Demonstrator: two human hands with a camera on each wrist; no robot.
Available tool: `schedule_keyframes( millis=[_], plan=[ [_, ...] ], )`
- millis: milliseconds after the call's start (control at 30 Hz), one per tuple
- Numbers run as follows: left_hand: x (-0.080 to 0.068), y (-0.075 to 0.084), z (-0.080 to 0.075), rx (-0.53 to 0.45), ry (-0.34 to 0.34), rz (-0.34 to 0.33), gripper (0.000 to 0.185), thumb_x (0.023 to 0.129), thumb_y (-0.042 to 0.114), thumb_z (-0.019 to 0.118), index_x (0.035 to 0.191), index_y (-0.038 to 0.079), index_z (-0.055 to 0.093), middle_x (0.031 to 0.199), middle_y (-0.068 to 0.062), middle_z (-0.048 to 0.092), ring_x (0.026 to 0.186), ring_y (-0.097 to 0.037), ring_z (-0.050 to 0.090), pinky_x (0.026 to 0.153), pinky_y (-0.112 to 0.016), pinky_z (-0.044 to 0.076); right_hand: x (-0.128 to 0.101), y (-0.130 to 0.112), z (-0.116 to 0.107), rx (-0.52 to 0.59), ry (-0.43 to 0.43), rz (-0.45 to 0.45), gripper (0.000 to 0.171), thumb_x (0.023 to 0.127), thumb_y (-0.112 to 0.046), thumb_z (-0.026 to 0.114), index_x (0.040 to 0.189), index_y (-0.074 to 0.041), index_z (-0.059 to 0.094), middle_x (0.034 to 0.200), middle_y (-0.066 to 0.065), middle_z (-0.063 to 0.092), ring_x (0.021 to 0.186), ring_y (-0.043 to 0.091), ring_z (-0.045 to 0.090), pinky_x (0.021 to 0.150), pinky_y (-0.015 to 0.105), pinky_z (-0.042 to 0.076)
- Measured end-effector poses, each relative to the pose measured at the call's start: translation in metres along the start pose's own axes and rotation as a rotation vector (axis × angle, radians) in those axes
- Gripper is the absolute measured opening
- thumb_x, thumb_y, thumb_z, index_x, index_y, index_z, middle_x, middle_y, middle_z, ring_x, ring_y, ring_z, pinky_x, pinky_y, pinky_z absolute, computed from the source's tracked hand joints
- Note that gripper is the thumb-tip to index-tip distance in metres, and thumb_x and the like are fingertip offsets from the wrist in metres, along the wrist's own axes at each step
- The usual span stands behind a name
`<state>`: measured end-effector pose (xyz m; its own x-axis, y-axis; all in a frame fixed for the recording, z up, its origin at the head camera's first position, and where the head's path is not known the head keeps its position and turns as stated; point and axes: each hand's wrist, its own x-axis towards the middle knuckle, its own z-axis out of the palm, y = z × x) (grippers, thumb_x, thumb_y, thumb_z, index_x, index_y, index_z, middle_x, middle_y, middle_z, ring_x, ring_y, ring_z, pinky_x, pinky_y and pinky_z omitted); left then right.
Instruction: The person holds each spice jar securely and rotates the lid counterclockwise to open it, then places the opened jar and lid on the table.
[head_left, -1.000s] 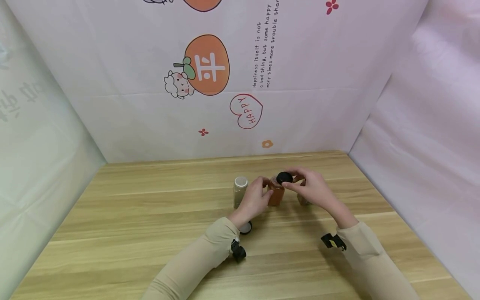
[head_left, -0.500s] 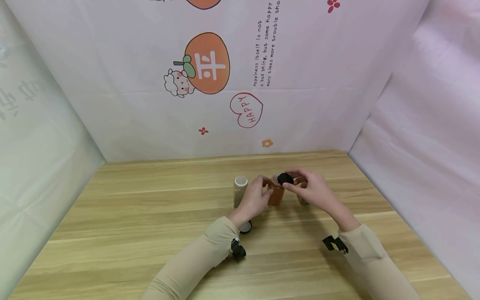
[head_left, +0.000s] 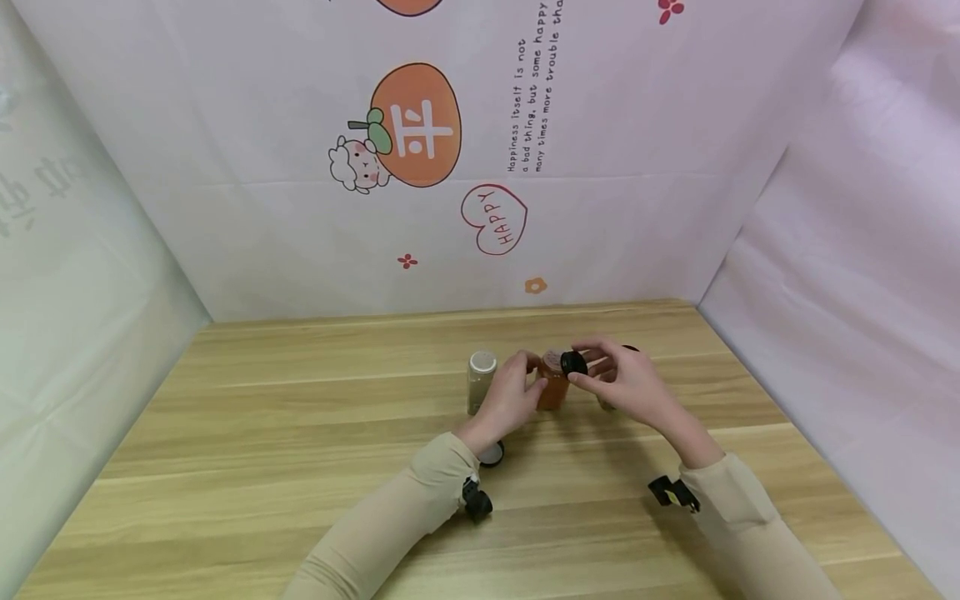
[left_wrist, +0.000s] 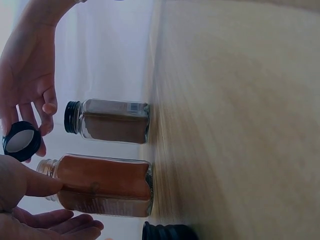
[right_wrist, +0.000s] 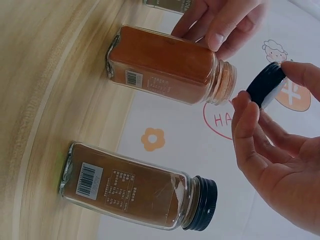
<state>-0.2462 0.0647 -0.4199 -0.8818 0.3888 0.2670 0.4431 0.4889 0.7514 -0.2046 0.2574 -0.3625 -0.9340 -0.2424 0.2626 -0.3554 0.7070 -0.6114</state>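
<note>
My left hand (head_left: 508, 402) grips the neck end of an upright glass spice jar (right_wrist: 162, 65) of orange-red powder; its shaker top is uncovered. Just right of the jar's mouth, my right hand (head_left: 628, 382) pinches a black screw cap (right_wrist: 266, 84) between thumb and fingers. The cap is tilted, its white inner side showing in the left wrist view, and it stands apart from the jar in the right wrist view. Behind my right hand, a capped jar of brown powder (right_wrist: 125, 187) is mostly hidden in the head view.
Left of my left hand stands another glass jar (head_left: 480, 387) with a pale, uncapped top. A second black cap (head_left: 491, 454) lies upturned on the wooden table (head_left: 300, 467) beside my left wrist. White printed cloth (head_left: 300, 250) walls the table's back and sides.
My right hand has drawn the black cap slightly to the right, off the jar's top, and turned it. More of the shaker top shows. My left hand stays on the jar.
</note>
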Motion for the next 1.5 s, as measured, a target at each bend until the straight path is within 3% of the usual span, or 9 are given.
schedule_keyframes(
  millis=[667, 1067, 1500],
  plan=[
    [-0.001, 0.003, 0.001, 0.011, -0.003, -0.019, 0.03, 0.095, 0.014, 0.057, 0.123, 0.002, 0.052, 0.123, -0.011, 0.058, 0.117, -0.023, 0.054, 0.098, -0.033, 0.046, -0.005, 0.005, 0.0, 0.038, -0.04, -0.026, 0.047, 0.085, -0.026, 0.072, 0.126, -0.012, 0.055, 0.113, 0.011, 0.064, 0.092, 0.023, 0.067, 0.074, 0.033, 0.056],
    [-0.001, 0.001, 0.002, 0.008, 0.012, 0.012, 0.028, 0.096, 0.014, 0.056, 0.121, 0.002, 0.052, 0.119, -0.012, 0.059, 0.114, -0.024, 0.056, 0.094, -0.033, 0.048, -0.008, 0.007, -0.001, 0.135, -0.078, 0.046, 0.044, 0.083, -0.025, 0.073, 0.124, -0.014, 0.059, 0.114, 0.012, 0.064, 0.095, 0.025, 0.067, 0.062, 0.029, 0.055],
    [0.0, 0.0, 0.003, 0.001, 0.022, 0.027, 0.029, 0.095, 0.012, 0.057, 0.121, 0.001, 0.052, 0.119, -0.013, 0.059, 0.113, -0.027, 0.056, 0.094, -0.034, 0.048, -0.01, 0.015, 0.0, 0.214, -0.13, 0.04, 0.044, 0.082, -0.017, 0.074, 0.122, -0.008, 0.057, 0.117, 0.014, 0.063, 0.096, 0.023, 0.067, 0.072, 0.026, 0.055]
  ],
)
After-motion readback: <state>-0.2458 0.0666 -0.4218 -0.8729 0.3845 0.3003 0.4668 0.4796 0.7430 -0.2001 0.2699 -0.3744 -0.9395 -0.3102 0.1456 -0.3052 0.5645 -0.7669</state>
